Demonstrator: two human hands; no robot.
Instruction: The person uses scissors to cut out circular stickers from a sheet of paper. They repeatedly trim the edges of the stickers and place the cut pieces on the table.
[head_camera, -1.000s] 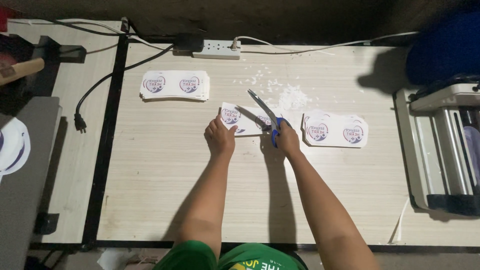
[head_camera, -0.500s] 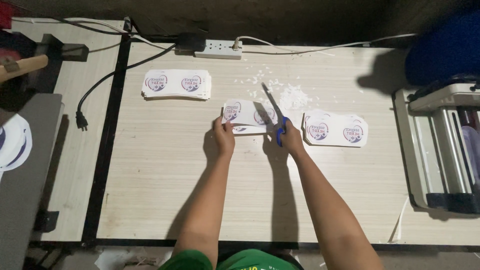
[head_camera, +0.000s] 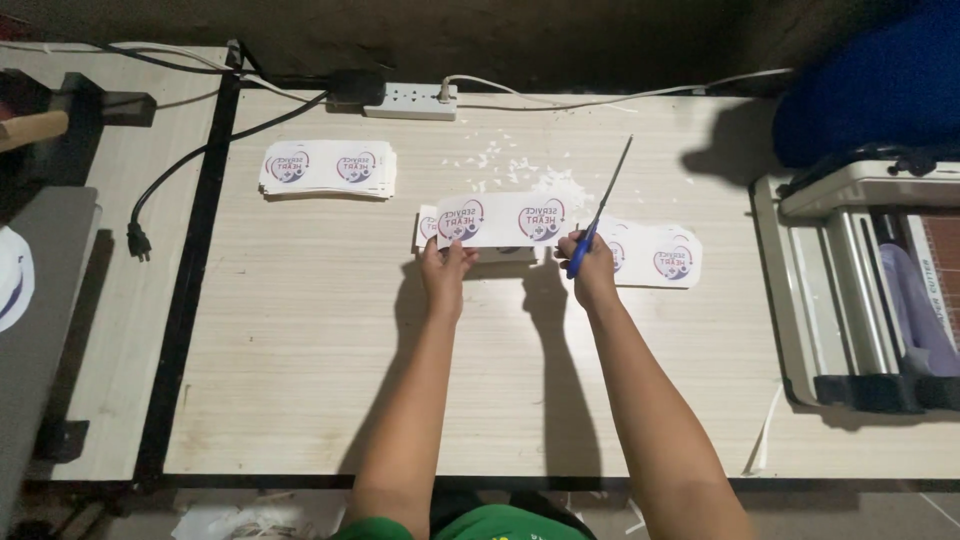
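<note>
My left hand (head_camera: 446, 268) pinches the near left corner of a white card strip (head_camera: 500, 220) printed with two heart-and-circle logos, held a little above the table. My right hand (head_camera: 592, 268) grips blue-handled scissors (head_camera: 600, 212) whose blades point up and away, just right of the strip. More white printed cards (head_camera: 425, 228) lie under the held strip. Another printed strip (head_camera: 662, 256) lies flat just right of my right hand. A stack of the same strips (head_camera: 328, 168) sits at the table's far left.
Small white paper scraps (head_camera: 510, 168) are scattered near the far edge. A white power strip (head_camera: 410, 100) with cables lies at the back. A paper trimmer machine (head_camera: 860, 280) stands at the right. A black plug and cord (head_camera: 140, 238) lie at the left.
My left hand has lifted the printed strip up off the table. The scissors have swung from lying across the strip to pointing upright on its right side.
</note>
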